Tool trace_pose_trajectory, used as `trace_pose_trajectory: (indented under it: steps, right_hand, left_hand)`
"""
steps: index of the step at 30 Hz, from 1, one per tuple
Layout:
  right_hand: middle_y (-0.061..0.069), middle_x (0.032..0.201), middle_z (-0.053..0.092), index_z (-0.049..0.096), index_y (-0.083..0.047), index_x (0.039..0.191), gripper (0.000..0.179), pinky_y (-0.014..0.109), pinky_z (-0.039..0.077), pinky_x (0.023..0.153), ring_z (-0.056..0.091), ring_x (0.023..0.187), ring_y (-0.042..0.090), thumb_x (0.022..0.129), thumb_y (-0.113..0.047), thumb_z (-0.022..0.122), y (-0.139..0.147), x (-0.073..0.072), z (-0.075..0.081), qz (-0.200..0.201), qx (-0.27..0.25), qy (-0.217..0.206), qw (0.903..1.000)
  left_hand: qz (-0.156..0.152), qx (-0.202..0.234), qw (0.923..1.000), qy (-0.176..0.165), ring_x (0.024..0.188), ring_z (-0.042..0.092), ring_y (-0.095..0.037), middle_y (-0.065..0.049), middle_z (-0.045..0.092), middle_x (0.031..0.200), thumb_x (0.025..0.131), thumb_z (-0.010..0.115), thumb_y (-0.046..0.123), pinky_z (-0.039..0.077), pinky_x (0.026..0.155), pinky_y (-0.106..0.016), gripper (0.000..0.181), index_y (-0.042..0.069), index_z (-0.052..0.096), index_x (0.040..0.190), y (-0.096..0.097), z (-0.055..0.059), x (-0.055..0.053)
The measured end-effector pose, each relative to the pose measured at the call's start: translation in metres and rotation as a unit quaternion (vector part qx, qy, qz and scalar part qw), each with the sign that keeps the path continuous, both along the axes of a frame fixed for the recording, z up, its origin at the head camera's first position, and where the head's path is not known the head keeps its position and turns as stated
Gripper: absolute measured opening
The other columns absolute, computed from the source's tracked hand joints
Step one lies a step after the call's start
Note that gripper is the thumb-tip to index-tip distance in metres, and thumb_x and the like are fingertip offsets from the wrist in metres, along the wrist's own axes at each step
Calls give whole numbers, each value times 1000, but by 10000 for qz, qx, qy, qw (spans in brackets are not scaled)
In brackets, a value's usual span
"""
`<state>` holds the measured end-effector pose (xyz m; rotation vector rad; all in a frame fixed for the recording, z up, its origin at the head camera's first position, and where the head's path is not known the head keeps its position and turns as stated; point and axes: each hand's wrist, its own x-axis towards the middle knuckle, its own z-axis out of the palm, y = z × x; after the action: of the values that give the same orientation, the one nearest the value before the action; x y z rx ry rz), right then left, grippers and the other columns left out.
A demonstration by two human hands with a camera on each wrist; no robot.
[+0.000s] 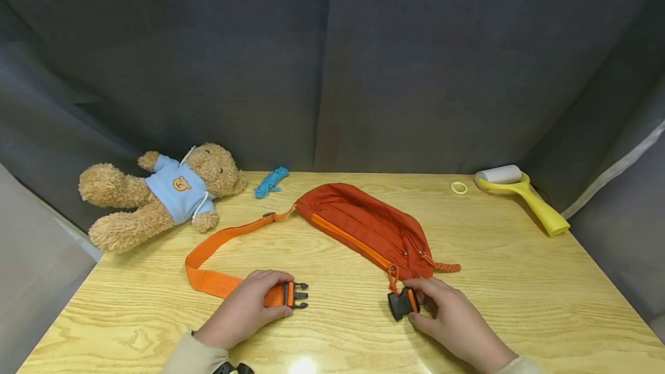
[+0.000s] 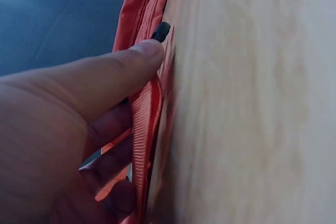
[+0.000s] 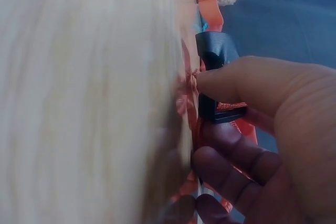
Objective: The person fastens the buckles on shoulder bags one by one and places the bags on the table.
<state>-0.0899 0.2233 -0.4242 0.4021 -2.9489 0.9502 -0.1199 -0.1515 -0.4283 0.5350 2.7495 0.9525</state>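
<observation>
A red-orange waist bag (image 1: 363,224) lies on the wooden table, its orange strap (image 1: 208,279) looping out to the left. My left hand (image 1: 254,305) grips the strap end at the black pronged buckle half (image 1: 298,295), whose prongs point right. In the left wrist view the thumb (image 2: 142,56) presses on that end, and the strap hides part of the fingers. Between thumb and fingers, my right hand (image 1: 447,316) pinches the black socket buckle half (image 1: 400,305) at the bag's near end. The right wrist view shows this buckle half (image 3: 218,45) tilted up off the table. The two halves are apart.
At the back left a teddy bear (image 1: 182,189) in a blue shirt lies on its side. A bundle of blue cord (image 1: 271,182) is beside it. Toward the back right are a yellow ring (image 1: 459,183) and a yellow-handled lint roller (image 1: 535,201). Dark curtains (image 1: 322,62) hang behind the table.
</observation>
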Motion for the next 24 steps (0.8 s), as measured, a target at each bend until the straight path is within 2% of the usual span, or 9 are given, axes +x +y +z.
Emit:
trace_pose_trajectory:
  steps: [3,15,24]
  right_hand:
    - [-13,89,55,68,-19,124,51,23,45,67,52,80,6,77,-14,87,-1,0,-1,-18,-38,-1,10000]
    - [-12,88,54,68,-20,123,50,22,44,65,51,78,7,78,-12,87,-2,-1,-3,-53,-222,-70,9997]
    - [-11,89,56,68,-21,124,49,23,46,67,52,80,7,79,-14,86,-3,-2,-4,-87,-324,-144,9993]
  left_hand:
    - [8,100,9999,-70,124,53,-26,4,63,127,85,82,35,46,101,-51,49,22,65,128,0,0,0]
    - [200,370,9991,36,123,56,-25,4,61,131,85,80,41,47,100,-49,53,24,63,132,-3,-7,2]
    - [263,443,9986,78,122,56,-25,4,61,131,84,81,38,48,99,-49,53,25,62,133,-3,-7,4]
